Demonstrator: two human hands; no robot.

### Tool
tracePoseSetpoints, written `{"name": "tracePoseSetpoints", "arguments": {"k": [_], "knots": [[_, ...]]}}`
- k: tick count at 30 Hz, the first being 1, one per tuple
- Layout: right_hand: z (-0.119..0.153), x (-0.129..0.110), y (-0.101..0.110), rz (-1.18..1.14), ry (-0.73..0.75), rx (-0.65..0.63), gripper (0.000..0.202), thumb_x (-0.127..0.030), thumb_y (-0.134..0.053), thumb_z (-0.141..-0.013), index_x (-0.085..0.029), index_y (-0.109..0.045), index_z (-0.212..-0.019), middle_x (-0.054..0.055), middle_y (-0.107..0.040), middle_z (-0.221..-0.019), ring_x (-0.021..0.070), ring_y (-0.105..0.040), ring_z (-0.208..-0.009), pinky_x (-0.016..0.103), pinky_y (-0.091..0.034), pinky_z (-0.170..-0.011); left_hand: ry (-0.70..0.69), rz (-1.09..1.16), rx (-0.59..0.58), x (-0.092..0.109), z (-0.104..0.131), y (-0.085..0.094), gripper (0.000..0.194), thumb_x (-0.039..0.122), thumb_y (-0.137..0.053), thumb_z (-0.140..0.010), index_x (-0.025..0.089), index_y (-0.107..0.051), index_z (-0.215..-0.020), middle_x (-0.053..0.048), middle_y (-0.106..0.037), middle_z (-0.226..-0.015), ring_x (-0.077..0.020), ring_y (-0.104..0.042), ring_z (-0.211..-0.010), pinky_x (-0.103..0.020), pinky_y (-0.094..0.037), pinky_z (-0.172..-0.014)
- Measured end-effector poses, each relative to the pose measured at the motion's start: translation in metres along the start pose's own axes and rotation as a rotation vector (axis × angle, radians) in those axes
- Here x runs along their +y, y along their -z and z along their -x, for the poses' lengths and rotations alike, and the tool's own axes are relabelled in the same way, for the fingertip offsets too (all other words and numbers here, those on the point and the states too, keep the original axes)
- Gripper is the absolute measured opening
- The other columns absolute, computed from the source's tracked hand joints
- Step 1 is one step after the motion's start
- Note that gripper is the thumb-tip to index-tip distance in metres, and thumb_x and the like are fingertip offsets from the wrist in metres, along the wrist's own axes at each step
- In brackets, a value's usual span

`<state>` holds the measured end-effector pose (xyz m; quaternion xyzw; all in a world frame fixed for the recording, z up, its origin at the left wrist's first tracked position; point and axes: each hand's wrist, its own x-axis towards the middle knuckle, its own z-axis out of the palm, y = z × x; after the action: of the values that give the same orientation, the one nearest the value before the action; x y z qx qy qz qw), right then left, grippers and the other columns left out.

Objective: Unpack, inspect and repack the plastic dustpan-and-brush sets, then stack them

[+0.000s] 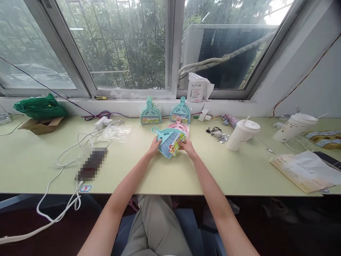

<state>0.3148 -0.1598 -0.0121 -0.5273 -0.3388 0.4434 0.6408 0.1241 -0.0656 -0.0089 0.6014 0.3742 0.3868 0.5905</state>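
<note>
A teal dustpan and brush set (165, 141) is held tilted above the table between both hands. My left hand (154, 146) grips its left edge, with the thumb on top. My right hand (187, 147) pinches the right side at a colourful label card (177, 143). Just behind it lies a pink dustpan set (180, 125). Farther back, a stack of teal sets (150, 113) in clear wrap leans on the sill, and more teal sets (181, 111) lean to its right.
On the pale green table (128, 170), white cables and a blurred dark device (92, 164) lie left. Keys (217, 134), white cups (243, 135) and a paper bag (305, 171) are right. A box (41, 125) with a green bag (39, 106) stands back left.
</note>
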Motion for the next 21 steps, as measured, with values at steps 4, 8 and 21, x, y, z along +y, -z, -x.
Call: {"name": "tracePoseSetpoints", "arguments": {"k": [4,8,21], "knots": [[-0.008,-0.007,0.036,-0.06,0.009,0.481,0.036,-0.037,-0.079,-0.063,-0.019,-0.048,-0.065,-0.009,-0.049,-0.042,0.0032,-0.038,-0.029,0.013,-0.029,-0.026,-0.037,0.036,0.133,-0.007,-0.012,0.025,0.043,0.051,-0.063,-0.07,0.015,-0.061,-0.092,-0.006,-0.065,-0.092,-0.0209,-0.058,-0.091,-0.031,-0.043,-0.084],[-0.01,-0.015,0.081,-0.183,0.044,0.707,0.043,-0.038,-0.075,-0.068,-0.021,-0.036,-0.062,-0.012,-0.044,-0.042,0.001,-0.038,-0.03,0.009,-0.028,-0.028,-0.018,-0.012,0.143,-0.002,-0.015,0.081,0.05,0.059,-0.063,-0.065,0.014,-0.065,-0.088,-0.007,-0.068,-0.092,-0.0231,-0.058,-0.095,-0.032,-0.042,-0.085],[0.014,-0.014,0.0,0.409,0.364,0.535,0.034,-0.046,-0.041,-0.089,-0.021,-0.056,-0.073,0.002,-0.066,-0.073,0.0104,-0.057,-0.048,0.024,-0.047,-0.054,-0.007,-0.049,0.078,0.007,0.01,0.102,0.046,0.058,-0.064,-0.067,0.015,-0.069,-0.081,-0.007,-0.067,-0.083,-0.0231,-0.059,-0.087,-0.03,-0.044,-0.077]]}}
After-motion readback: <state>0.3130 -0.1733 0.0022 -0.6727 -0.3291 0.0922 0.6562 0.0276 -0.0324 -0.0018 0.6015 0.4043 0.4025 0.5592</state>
